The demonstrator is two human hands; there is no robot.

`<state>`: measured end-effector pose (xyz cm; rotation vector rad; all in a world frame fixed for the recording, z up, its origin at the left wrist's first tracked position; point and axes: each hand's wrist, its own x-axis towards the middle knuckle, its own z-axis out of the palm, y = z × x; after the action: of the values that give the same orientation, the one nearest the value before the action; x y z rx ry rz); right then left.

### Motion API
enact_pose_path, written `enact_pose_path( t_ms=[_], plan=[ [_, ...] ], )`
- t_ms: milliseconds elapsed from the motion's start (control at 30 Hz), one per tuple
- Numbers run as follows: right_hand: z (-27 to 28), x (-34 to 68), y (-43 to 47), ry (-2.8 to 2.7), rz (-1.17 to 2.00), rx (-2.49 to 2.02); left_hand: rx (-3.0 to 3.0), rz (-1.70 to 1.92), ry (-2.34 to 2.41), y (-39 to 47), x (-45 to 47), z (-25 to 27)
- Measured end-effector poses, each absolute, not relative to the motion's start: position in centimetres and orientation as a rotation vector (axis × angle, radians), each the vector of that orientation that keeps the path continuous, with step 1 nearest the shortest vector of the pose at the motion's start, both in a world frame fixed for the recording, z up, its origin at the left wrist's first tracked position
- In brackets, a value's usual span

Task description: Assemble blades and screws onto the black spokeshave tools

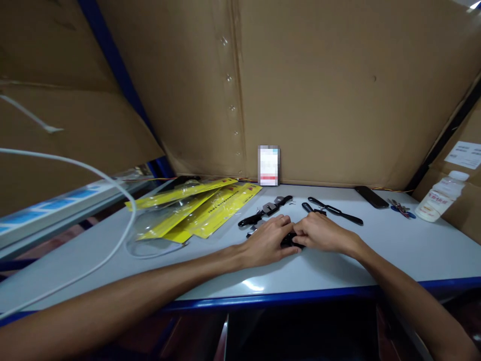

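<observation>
My left hand (271,241) is closed over a black spokeshave (288,240), which is mostly covered by my fingers. Its dark end pokes out on the far side of that hand. My right hand (319,233) meets it from the other side, fingers curled in a pinch at the same tool; whether a small part is between them is hidden. Just beyond my hands lies another spokeshave (266,210) with a grey metal blade plate. To the right, black spokeshave bodies (335,211) without visible blades rest on the table, one partly behind my right hand.
Yellow cards in clear plastic packaging (218,210) spread over the table's left side. A phone (268,166) leans against the cardboard wall. A dark phone (371,197), keys (401,208) and a bottle (440,197) stand or lie right. A white cable (126,200) loops at left.
</observation>
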<state>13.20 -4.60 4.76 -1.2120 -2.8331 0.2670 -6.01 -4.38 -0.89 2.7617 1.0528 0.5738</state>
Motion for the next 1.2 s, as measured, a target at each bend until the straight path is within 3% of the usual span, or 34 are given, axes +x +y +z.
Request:
enact_pose_path(
  t_ms=[100,333,600,900,1100,1200],
  plan=[
    [5.0,13.3,-4.7,-2.845,0.267,-1.251,2.762,0.57,1.052,-4.3,-6.0,-0.9],
    [7.3,15.2,-4.5,-2.789,0.606,-1.081,2.76,0.591,1.057,-4.4,-5.8,-0.9],
    [4.6,13.9,-3.9,-2.829,0.397,-1.163,2.78,0.584,1.047,-4.4,-5.9,-1.0],
    [6.8,15.1,-4.2,-2.784,0.623,-1.071,2.764,0.639,1.048,-4.3,-6.0,-1.2],
    [5.0,14.3,-4.0,-2.836,0.444,-1.151,2.773,0.593,1.031,-4.2,-5.9,-1.0],
    [5.2,14.1,-4.2,-2.842,0.515,-1.097,2.768,0.611,1.022,-4.4,-5.9,-0.9]
  ],
)
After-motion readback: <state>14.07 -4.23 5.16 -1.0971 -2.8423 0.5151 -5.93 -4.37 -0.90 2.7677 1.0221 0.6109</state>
